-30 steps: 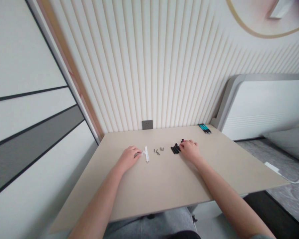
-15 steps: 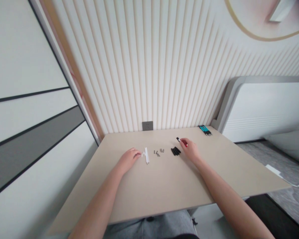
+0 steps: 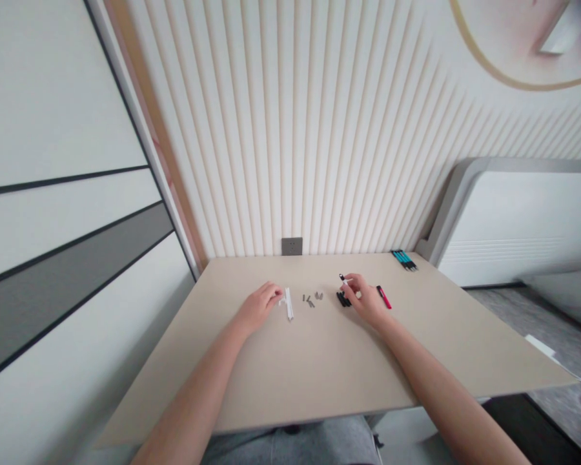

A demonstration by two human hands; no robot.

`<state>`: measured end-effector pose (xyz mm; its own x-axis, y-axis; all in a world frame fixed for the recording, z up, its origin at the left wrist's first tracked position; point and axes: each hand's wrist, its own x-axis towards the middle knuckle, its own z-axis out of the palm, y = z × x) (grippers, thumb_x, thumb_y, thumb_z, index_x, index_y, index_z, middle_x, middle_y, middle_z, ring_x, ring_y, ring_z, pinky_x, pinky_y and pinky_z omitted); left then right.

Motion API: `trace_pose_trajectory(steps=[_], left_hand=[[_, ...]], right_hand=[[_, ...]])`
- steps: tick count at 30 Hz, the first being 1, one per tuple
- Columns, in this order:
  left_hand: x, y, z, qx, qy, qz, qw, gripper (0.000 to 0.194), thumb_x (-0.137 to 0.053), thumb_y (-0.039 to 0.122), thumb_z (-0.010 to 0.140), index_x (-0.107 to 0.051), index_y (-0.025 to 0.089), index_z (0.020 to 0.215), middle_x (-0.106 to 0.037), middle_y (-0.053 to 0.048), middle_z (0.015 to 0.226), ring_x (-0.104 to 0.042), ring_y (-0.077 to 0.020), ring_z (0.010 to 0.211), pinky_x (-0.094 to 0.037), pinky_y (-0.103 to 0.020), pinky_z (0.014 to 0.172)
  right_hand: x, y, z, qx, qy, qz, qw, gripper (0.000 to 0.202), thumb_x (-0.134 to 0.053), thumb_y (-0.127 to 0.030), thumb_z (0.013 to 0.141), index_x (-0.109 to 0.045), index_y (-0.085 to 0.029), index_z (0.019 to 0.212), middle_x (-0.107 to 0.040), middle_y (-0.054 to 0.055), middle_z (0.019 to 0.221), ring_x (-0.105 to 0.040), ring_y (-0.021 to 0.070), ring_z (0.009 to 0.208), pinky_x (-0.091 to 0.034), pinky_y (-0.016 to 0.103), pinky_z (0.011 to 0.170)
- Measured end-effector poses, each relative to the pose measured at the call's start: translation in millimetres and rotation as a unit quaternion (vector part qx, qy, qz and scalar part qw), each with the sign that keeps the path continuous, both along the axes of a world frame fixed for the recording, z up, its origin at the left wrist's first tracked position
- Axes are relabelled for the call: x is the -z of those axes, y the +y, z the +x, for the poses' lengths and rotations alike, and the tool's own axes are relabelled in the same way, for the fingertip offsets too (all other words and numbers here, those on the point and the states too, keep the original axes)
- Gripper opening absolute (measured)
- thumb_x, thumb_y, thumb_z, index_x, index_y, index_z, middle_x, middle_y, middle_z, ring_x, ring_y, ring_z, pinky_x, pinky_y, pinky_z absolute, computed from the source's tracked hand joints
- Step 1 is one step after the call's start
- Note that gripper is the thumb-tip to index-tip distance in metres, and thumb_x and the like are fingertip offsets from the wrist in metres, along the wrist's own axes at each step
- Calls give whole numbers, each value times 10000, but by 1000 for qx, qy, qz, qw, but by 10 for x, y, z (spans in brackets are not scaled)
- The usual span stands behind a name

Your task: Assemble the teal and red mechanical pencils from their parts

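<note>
My right hand (image 3: 361, 298) pinches a small white piece with a black tip (image 3: 342, 278) over several black tubes (image 3: 343, 299), partly hidden by the hand. Just right of that hand lies a red pen-like piece with a black end (image 3: 384, 298). On the left, my left hand (image 3: 260, 306) rests on the table with its fingers drawn together; what they hold, if anything, is hidden. Small white pieces (image 3: 283, 301) lie at its fingertips, beside slim white sticks (image 3: 289, 305). Between the hands are small grey metal pieces (image 3: 310, 301).
Teal and black pens (image 3: 405, 260) lie in a row at the back right of the beige table (image 3: 290, 374). A grey socket (image 3: 292, 246) sits on the ribbed wall behind. A white cabinet stands left, a bed right.
The red piece, earlier at my right hand's fingers, now lies on the table to its right. My right hand has moved in over the black tubes. My left hand stays beside the white sticks.
</note>
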<state>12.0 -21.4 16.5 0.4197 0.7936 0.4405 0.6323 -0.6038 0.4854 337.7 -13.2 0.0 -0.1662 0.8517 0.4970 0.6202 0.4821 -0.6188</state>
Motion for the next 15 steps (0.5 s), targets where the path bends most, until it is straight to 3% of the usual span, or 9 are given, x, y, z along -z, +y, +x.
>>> trace_pose_trajectory(steps=[5, 10, 15], left_hand=[[4, -23, 59, 11, -37, -4, 999, 157, -478, 281, 922, -609, 194, 934, -647, -22, 856, -609, -147, 784, -458, -261, 758], [29, -37, 112, -3, -85, -46, 995, 182, -528, 309, 893, -649, 180, 936, -652, 7, 710, -577, -106, 595, -451, -211, 611], [-13, -54, 113, 39, -131, -29, 990, 182, -538, 318, 892, -660, 183, 903, -656, -47, 904, -596, -130, 745, -478, -236, 673]], right_hand=[[-51, -72, -190, -28, -54, 31, 998, 325, -450, -386, 918, -517, -215, 1186, -690, 50, 867, -642, 165, 745, -501, 275, 677], [-241, -18, -504, -144, -159, 69, 974, 281, -426, -313, 940, -599, -217, 1140, -686, 81, 961, -643, 164, 813, -480, 272, 761], [-257, -36, -829, -110, -157, 31, 981, 296, -468, -315, 923, -567, -247, 1194, -696, 47, 971, -642, 161, 775, -468, 269, 737]])
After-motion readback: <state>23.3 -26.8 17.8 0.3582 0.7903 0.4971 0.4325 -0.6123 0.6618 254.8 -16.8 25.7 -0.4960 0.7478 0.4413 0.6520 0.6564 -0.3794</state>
